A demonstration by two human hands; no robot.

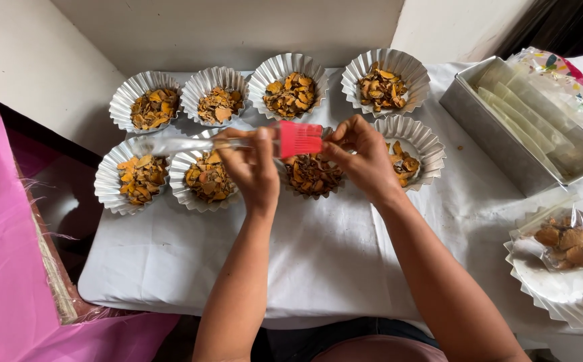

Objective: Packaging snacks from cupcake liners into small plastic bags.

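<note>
Under my hands a table in white cloth [318, 261] carries eight fluted foil cups [143, 178] of orange chips; right of my grip sit a metal tray [506, 151] and stacked foil cups [560, 295].

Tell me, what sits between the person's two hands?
In the head view, the red brush head sits between left hand and right hand.

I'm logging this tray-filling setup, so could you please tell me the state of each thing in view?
Left hand: gripping the brush handle.
Right hand: fingertips pinching the bristles.
Red pastry brush: held level above the moulds.
Eight fluted foil moulds: filled with orange-brown chips.
Metal loaf tin: open, lined with pale strips.
Stack of foil moulds: nested, a clear bag of brown pieces on top.
</note>
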